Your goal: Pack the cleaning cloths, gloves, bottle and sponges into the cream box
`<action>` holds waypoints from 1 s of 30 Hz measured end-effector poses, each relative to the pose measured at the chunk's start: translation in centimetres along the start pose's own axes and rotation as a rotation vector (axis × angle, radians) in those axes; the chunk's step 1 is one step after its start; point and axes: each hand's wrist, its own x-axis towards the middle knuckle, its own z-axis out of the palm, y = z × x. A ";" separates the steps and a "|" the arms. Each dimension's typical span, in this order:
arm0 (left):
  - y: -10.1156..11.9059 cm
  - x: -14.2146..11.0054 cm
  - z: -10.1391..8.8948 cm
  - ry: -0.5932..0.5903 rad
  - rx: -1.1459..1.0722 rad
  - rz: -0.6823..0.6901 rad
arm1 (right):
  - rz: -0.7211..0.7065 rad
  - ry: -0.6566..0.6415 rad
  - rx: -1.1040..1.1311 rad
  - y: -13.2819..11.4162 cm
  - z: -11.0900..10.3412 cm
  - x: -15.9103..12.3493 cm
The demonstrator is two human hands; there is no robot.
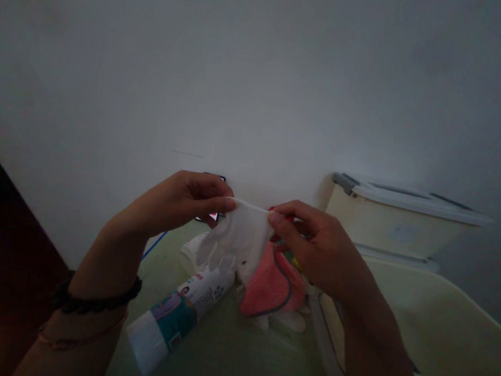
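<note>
Both my hands hold up a small white garment [239,239] by its top edge in front of a white wall. My left hand [184,201] pinches the left corner; a dark bead bracelet and a thin bangle sit on that wrist. My right hand [316,244] pinches the right corner. The cloth hangs down between them, over a pink cloth with a grey edge [269,286] that lies on the pale green surface [231,361]. A white and teal bottle [179,316] lies on its side just below my left hand.
A cream plastic box with a grey-handled lid [403,220] stands at the back right, behind a cream tub edge [442,330]. More white cloth [191,253] lies behind the bottle. Dark floor shows at the left. A dark small object [215,178] sits behind my left hand.
</note>
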 end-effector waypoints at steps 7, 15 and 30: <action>-0.3 0.1 -0.4 -0.068 0.232 -0.040 | -0.136 -0.010 -0.364 -0.5 -0.5 -0.2; 0.2 -0.3 0.1 -0.108 -0.100 0.058 | -0.063 -0.067 -0.129 -0.4 0.1 -0.2; 0.4 -0.1 0.6 0.056 -0.077 0.121 | -0.136 0.066 0.090 0.3 0.1 0.3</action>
